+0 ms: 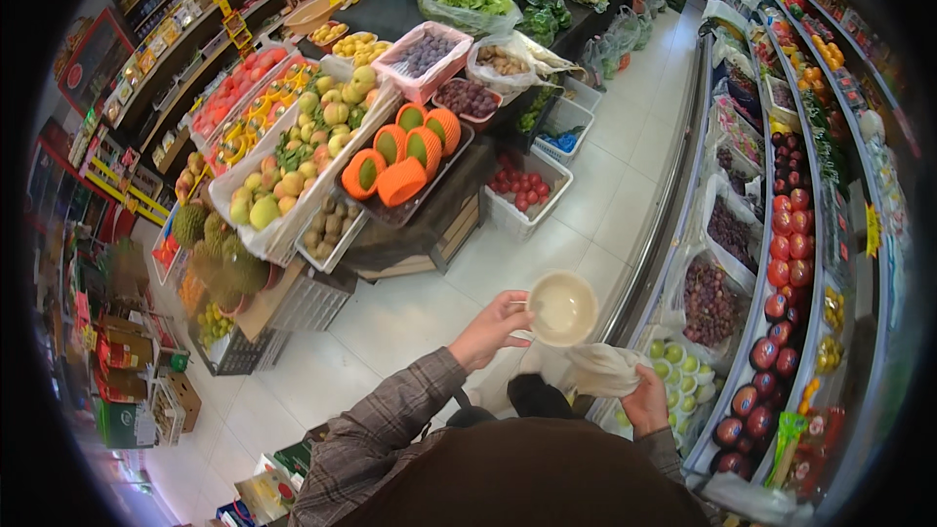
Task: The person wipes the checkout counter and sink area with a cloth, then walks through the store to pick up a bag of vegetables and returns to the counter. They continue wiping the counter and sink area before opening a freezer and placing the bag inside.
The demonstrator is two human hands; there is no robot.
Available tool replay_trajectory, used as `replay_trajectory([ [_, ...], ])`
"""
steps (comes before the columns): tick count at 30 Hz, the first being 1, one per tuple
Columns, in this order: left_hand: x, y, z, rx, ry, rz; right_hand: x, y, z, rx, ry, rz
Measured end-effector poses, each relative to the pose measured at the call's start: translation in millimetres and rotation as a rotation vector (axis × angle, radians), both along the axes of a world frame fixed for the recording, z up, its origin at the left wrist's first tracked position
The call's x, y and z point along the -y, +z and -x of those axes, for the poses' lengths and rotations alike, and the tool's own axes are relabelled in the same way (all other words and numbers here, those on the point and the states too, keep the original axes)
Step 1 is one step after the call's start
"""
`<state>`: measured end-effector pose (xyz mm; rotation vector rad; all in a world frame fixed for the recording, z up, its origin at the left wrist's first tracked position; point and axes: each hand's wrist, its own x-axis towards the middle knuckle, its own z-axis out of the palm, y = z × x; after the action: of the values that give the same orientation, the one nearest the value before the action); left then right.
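My left hand [494, 333] grips a cream-coloured round bowl [563, 307] by its left rim, fingers and thumb pinching the edge. The bowl is tilted so its hollow faces me, and I see nothing in it but a bright reflection. In my right hand [646, 401] is a whitish cloth [604, 369], bunched and hanging toward the left just below the bowl. Both hands are held in front of my body, above the tiled floor. Close to the right hand lies a tray of green fruit [677, 373] in white padding.
A refrigerated display with grapes [706, 300] and dark red fruit [761, 355] curves along my right. To the left stands a fruit stand with peaches [322, 121], orange-netted mangoes [402, 150] and kiwis [331, 228]. A white basket of red fruit [523, 187] sits on the floor [607, 216].
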<state>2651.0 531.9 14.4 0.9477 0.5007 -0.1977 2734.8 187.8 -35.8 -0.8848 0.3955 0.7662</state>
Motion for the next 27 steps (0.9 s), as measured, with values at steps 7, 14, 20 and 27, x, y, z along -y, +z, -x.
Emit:
replay_trajectory([
  [7,-12,-20,-200,-0.08,-0.008,0.054,-20,-43,-183,-0.06,-0.198,-0.034],
  [14,-89,-32,-351,-0.13,0.265,0.006,-81,-25,-408,-0.048,-0.132,-0.136],
  [20,-128,-64,-568,-0.19,0.256,-0.028,-89,-34,-595,0.055,-0.274,-0.02],
  [27,-83,-51,-877,-0.087,-0.064,0.102,-67,17,-779,0.033,-0.443,0.03],
])
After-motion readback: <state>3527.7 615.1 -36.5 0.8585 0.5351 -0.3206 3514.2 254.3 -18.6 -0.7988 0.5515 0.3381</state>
